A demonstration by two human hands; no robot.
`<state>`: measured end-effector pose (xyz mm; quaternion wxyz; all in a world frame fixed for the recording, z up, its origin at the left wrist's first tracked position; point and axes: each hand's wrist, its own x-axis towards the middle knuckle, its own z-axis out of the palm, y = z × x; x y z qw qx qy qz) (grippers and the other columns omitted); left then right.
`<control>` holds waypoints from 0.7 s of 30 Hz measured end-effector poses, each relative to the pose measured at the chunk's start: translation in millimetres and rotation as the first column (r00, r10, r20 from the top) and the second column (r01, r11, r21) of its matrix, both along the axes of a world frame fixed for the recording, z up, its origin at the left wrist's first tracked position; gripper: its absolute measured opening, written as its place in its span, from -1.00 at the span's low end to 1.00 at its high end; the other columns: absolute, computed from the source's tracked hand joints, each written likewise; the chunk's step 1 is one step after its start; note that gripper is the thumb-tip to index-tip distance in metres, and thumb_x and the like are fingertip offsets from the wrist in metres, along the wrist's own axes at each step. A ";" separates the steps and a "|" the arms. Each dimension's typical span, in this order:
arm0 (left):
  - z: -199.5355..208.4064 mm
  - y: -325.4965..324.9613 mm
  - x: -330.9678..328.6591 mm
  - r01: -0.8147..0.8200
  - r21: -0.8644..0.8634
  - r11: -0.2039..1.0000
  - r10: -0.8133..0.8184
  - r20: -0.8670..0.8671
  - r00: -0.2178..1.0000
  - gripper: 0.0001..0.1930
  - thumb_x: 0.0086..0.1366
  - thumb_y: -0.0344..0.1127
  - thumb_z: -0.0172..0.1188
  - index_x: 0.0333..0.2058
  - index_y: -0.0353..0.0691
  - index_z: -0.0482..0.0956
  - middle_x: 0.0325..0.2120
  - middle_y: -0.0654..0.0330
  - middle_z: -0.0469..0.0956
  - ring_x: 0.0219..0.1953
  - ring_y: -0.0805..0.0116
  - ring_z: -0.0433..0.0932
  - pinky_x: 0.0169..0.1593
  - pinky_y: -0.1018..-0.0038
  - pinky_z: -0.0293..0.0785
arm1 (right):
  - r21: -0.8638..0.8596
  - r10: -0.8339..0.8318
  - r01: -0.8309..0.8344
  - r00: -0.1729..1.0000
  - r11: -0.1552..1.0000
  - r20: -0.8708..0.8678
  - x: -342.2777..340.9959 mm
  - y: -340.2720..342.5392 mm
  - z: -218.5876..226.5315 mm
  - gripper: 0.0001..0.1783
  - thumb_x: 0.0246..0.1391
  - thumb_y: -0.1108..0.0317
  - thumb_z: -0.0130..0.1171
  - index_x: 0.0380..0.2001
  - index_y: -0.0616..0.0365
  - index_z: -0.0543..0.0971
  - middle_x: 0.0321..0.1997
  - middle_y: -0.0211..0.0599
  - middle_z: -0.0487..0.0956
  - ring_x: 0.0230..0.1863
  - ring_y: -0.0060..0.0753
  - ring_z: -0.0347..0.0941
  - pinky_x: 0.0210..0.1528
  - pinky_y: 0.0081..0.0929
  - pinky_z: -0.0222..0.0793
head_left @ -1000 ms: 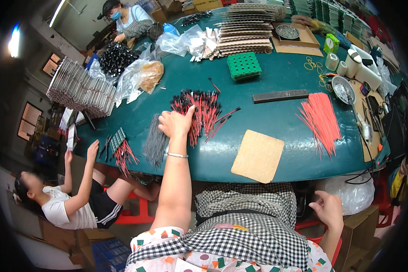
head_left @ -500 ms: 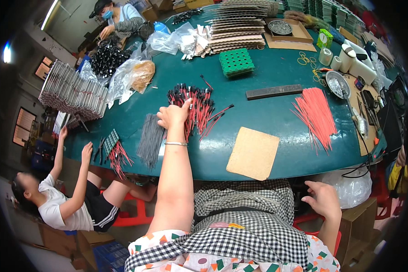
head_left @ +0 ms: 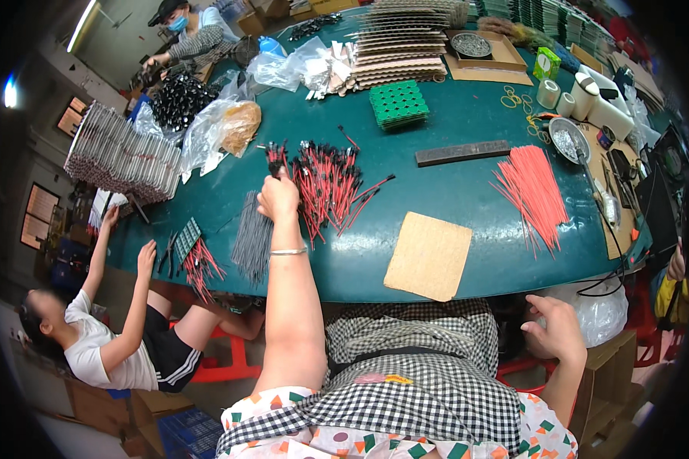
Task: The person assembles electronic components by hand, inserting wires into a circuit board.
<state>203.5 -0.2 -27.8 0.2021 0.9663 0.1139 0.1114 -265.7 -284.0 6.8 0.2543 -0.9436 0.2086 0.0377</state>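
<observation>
My left hand (head_left: 280, 197) is closed round a small bunch of red wires with black ends (head_left: 276, 158), lifted at the left edge of a heap of similar red wires with black ends (head_left: 328, 183). Just below the hand lies a bundle of dark grey wires (head_left: 250, 239). My right hand (head_left: 556, 329) hangs in front of the table's near edge, at the right of my checked apron. It holds nothing; its fingers are loosely bent and apart. Nearest to it on the table are a square of brown cardboard (head_left: 427, 257) and a fan of plain red wires (head_left: 536, 195).
A dark bar (head_left: 462, 154) and a stack of green boards (head_left: 400, 105) lie farther back on the green table (head_left: 344, 268). Metal racks (head_left: 122, 157) stand at the left. A co-worker (head_left: 119, 336) sits on the left; another person (head_left: 199, 34) works at the far left.
My left hand has moved slightly left, and a bunch of wires now stands apart from the heap in its grasp. My right hand has shifted a little to the right.
</observation>
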 end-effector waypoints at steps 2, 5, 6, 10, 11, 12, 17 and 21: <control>5.0 12.3 1.2 0.067 -0.240 0.968 -0.057 0.051 0.997 -0.46 0.41 0.14 -0.02 -0.09 -0.31 0.56 -0.30 0.05 0.70 -0.13 0.02 0.63 0.06 -0.02 0.33 | -0.009 -0.008 0.008 1.000 1.000 0.015 0.4 -0.8 3.8 -0.42 -0.22 0.35 0.47 -0.04 0.21 0.58 -0.27 -0.11 0.64 -0.22 0.01 0.56 -0.15 -0.16 0.46; -3.8 21.4 6.8 0.150 -0.399 0.905 -0.040 0.269 0.962 -0.57 0.45 0.02 0.02 -0.26 -0.34 0.49 -0.60 0.16 0.60 -0.50 0.26 0.60 -0.29 0.24 0.44 | -0.025 -0.017 0.018 0.998 1.000 0.065 4.5 -0.9 9.8 -0.47 -0.23 0.37 0.46 -0.09 0.23 0.59 -0.28 -0.10 0.64 -0.22 0.00 0.56 -0.16 -0.16 0.45; 1.1 20.3 4.2 0.201 -0.520 0.830 -0.033 0.314 0.949 -0.59 0.45 -0.01 0.04 -0.28 -0.33 0.46 -0.63 0.17 0.55 -0.56 0.34 0.56 -0.39 0.33 0.45 | -0.046 0.015 -0.011 0.997 0.999 0.078 8.6 -1.5 12.8 -0.51 -0.24 0.38 0.46 -0.14 0.24 0.60 -0.30 -0.09 0.63 -0.24 0.00 0.56 -0.17 -0.17 0.45; 8.7 25.2 -9.5 0.330 -0.917 0.226 -0.044 0.328 0.943 -0.71 0.48 -0.13 0.03 -0.32 -0.25 0.38 -0.64 0.29 0.36 -0.69 0.47 0.37 -0.62 0.48 0.33 | -0.045 0.081 -0.076 0.988 0.996 0.133 34.1 1.2 29.5 -0.62 -0.25 0.40 0.44 -0.28 0.26 0.61 -0.34 -0.09 0.62 -0.31 -0.02 0.57 -0.24 -0.20 0.46; 12.8 25.6 -13.7 0.328 -0.918 0.225 -0.042 0.327 0.944 -0.71 0.48 -0.13 0.03 -0.32 -0.25 0.38 -0.64 0.29 0.36 -0.69 0.47 0.37 -0.62 0.48 0.33 | -0.046 0.083 -0.078 0.988 0.996 0.132 42.2 3.1 33.1 -0.62 -0.25 0.40 0.44 -0.28 0.26 0.61 -0.34 -0.09 0.62 -0.31 -0.02 0.57 -0.24 -0.20 0.46; 19.4 25.7 -19.1 0.319 -0.936 0.146 -0.103 0.307 0.946 -0.73 0.49 -0.16 0.03 -0.35 -0.19 0.33 -0.63 0.33 0.31 -0.70 0.52 0.29 -0.63 0.53 0.27 | 0.014 0.105 -0.110 0.973 0.994 0.204 52.0 5.6 37.5 -0.63 -0.23 0.40 0.44 -0.27 0.26 0.62 -0.35 -0.10 0.62 -0.33 -0.05 0.57 -0.27 -0.24 0.47; 39.1 -4.3 -56.8 0.280 -0.943 -0.182 -0.400 0.331 0.855 -0.66 0.43 -0.10 0.14 -0.44 -0.15 0.30 -0.59 0.35 0.30 -0.65 0.58 0.20 -0.61 0.59 0.11 | 0.498 0.122 -0.330 0.907 0.802 0.404 127.3 19.3 39.2 -0.65 -0.01 0.44 0.32 -0.10 0.24 0.63 -0.22 -0.24 0.66 -0.18 -0.38 0.60 -0.18 -0.46 0.52; 53.8 -47.1 -100.0 0.235 -0.944 -0.231 -0.599 0.329 0.730 -0.70 0.47 -0.10 0.07 -0.40 -0.13 0.32 -0.59 0.37 0.27 -0.66 0.60 0.16 -0.62 0.60 0.07 | 0.866 -0.053 -0.368 0.912 0.339 0.408 227.7 45.5 11.2 -0.37 0.26 0.24 0.21 0.30 0.31 0.31 0.23 -0.17 0.50 0.21 -0.41 0.42 0.19 -0.44 0.38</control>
